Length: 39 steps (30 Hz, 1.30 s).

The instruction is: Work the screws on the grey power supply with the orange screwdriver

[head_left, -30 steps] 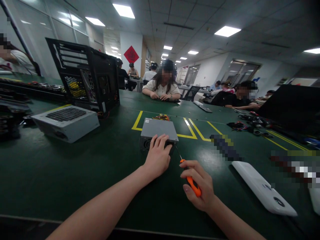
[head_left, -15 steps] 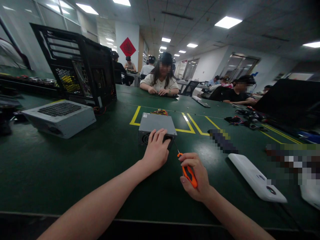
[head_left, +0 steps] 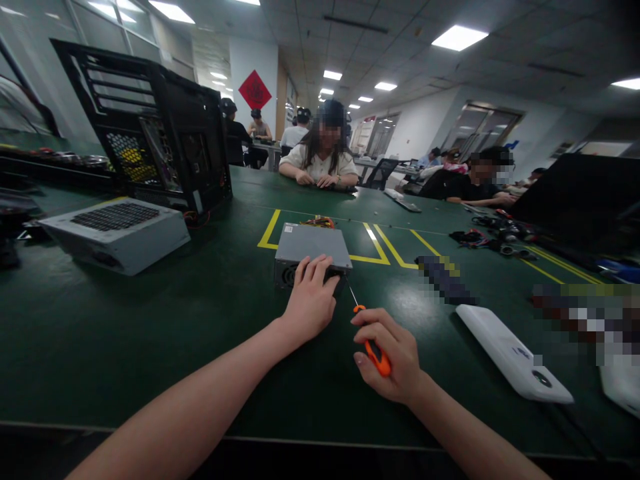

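A grey computer power supply (head_left: 313,243) lies on the green table, its fan side facing me and a bundle of coloured wires at its back. Over its near top edge and front face rests my left hand (head_left: 311,300), fingers bent, gripping it. My right hand (head_left: 393,357) is closed loosely around the orange and black handle of a screwdriver (head_left: 379,359). The thin shaft slants up and left to the right end of the power supply's near face. Whether the tip sits on a screw is too small to tell.
An open black computer case (head_left: 190,133) and a second power supply (head_left: 120,233) stand on the left. At the right lie a white device (head_left: 513,353), a blurred-out dark item (head_left: 445,280) and a tangle of cables (head_left: 500,233). Across the table sits a person (head_left: 320,157).
My right fingers have shifted around the screwdriver handle, which now sits a little further left. My left hand stays on the power supply. The whole view has shifted slightly.
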{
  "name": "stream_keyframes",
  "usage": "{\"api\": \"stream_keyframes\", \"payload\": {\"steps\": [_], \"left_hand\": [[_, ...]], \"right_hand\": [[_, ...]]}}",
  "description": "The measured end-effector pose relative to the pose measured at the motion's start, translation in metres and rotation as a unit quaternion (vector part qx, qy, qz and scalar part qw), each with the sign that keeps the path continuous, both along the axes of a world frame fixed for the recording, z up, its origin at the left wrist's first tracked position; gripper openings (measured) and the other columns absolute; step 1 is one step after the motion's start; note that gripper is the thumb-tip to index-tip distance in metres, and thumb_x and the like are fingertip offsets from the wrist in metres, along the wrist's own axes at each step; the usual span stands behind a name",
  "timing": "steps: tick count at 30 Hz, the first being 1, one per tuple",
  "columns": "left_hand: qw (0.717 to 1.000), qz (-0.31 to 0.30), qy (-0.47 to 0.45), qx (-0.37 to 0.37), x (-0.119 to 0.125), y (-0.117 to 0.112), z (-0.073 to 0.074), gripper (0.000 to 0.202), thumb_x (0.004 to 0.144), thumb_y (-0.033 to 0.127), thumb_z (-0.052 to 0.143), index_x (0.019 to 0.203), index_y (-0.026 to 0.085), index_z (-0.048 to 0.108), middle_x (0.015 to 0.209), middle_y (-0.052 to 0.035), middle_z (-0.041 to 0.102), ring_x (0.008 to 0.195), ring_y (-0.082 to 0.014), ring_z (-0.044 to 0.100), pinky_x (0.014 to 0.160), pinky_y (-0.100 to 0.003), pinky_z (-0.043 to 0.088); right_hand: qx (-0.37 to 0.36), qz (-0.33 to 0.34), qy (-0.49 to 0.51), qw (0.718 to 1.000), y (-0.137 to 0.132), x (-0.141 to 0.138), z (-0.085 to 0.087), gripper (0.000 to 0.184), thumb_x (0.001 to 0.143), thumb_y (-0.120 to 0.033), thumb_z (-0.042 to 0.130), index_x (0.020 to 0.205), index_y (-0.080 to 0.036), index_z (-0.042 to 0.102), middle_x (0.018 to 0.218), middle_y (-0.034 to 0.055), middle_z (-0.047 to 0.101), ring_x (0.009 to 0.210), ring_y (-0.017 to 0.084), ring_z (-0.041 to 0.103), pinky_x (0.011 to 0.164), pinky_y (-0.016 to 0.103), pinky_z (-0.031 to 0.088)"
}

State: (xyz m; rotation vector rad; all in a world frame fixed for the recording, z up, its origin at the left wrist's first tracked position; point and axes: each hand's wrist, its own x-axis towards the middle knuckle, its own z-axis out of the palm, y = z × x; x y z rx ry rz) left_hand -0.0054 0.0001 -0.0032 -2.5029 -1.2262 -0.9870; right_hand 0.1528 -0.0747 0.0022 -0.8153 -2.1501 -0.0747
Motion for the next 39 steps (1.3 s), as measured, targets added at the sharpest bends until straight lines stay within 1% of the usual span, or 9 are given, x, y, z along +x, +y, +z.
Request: {"api": "stream_keyframes", "payload": {"steps": [3,6,13,18,20,24,30,35,39], "left_hand": [[1.0,0.001,0.001,0.0,0.0005,0.0001,-0.0005,0.035,0.072,0.014,0.046,0.105,0.016,0.058,0.127,-0.0117,0.041,0.123,-0.0255,0.03,0.106,-0.045,0.018],[1.0,0.0,0.002,0.002,0.0009,0.0002,-0.0007,0.035,0.072,0.014,0.047,0.105,0.016,0.057,0.127,-0.012,0.04,0.123,-0.0259,0.03,0.106,-0.045,0.018],[1.0,0.008,0.006,0.001,0.0022,0.0,-0.0003,0.036,0.072,0.012,0.046,0.106,0.015,0.057,0.127,-0.0122,0.041,0.123,-0.0255,0.031,0.106,-0.045,0.017],[1.0,0.008,0.01,0.005,0.0023,-0.0004,-0.0003,0.036,0.071,0.014,0.047,0.106,0.015,0.057,0.126,-0.0125,0.041,0.123,-0.0256,0.031,0.106,-0.045,0.018],[1.0,0.01,0.011,0.005,0.0027,-0.0004,-0.0002,0.036,0.071,0.013,0.047,0.106,0.016,0.057,0.126,-0.0123,0.041,0.123,-0.0254,0.031,0.106,-0.045,0.018],[1.0,0.013,0.009,0.004,0.0032,-0.0003,0.0001,0.036,0.071,0.012,0.047,0.105,0.016,0.057,0.127,-0.0117,0.041,0.123,-0.0252,0.03,0.106,-0.044,0.018],[1.0,0.007,0.013,0.0,0.0023,-0.0004,0.0002,0.036,0.072,0.014,0.047,0.107,0.015,0.056,0.127,-0.0124,0.04,0.123,-0.0258,0.03,0.106,-0.045,0.018],[1.0,0.008,0.012,0.003,0.002,0.0001,-0.0002,0.036,0.072,0.013,0.047,0.106,0.015,0.057,0.127,-0.0127,0.04,0.124,-0.0261,0.03,0.106,-0.045,0.018],[1.0,0.006,0.012,0.003,0.0018,0.0003,0.0002,0.036,0.072,0.013,0.047,0.106,0.015,0.057,0.127,-0.0128,0.04,0.123,-0.026,0.03,0.106,-0.045,0.018]], "right_hand": [[0.005,-0.006,-0.005,1.0,0.0008,0.0009,-0.0006,0.018,0.071,-0.021,0.052,0.089,-0.018,0.049,0.091,0.0092,0.052,0.078,0.018,0.054,0.061,0.031,0.046],[-0.008,-0.011,0.034,0.999,0.0016,0.0023,-0.0045,0.029,0.07,-0.021,0.053,0.097,-0.018,0.042,0.094,0.0104,0.051,0.082,0.019,0.054,0.062,0.032,0.047],[-0.005,0.01,-0.017,1.0,-0.0008,-0.0005,0.0016,0.015,0.069,-0.02,0.055,0.083,-0.019,0.048,0.087,0.007,0.055,0.074,0.016,0.055,0.061,0.029,0.046],[-0.006,-0.018,0.035,0.999,-0.0007,0.0005,-0.0003,0.028,0.069,-0.021,0.054,0.095,-0.018,0.044,0.094,0.01,0.052,0.083,0.02,0.055,0.06,0.03,0.047],[-0.01,-0.014,0.042,0.999,-0.0007,0.0014,-0.0021,0.026,0.069,-0.02,0.055,0.091,-0.02,0.043,0.09,0.0079,0.053,0.08,0.018,0.055,0.06,0.03,0.047],[-0.016,0.005,-0.018,1.0,-0.0012,0.0006,-0.0002,0.017,0.069,-0.019,0.056,0.084,-0.02,0.048,0.086,0.0062,0.055,0.074,0.016,0.056,0.061,0.029,0.046],[-0.026,0.002,0.02,0.999,-0.0001,-0.0003,-0.0007,0.024,0.07,-0.019,0.054,0.092,-0.018,0.045,0.091,0.0088,0.053,0.082,0.018,0.054,0.063,0.03,0.047],[-0.011,-0.011,-0.009,1.0,-0.0011,0.0018,-0.0014,0.012,0.069,-0.02,0.055,0.08,-0.018,0.05,0.091,0.0082,0.051,0.068,0.014,0.053,0.055,0.027,0.044],[-0.01,0.005,0.004,1.0,-0.001,0.0009,0.0018,0.02,0.072,-0.02,0.051,0.091,-0.017,0.05,0.088,0.008,0.053,0.069,0.015,0.054,0.057,0.028,0.045]]}}
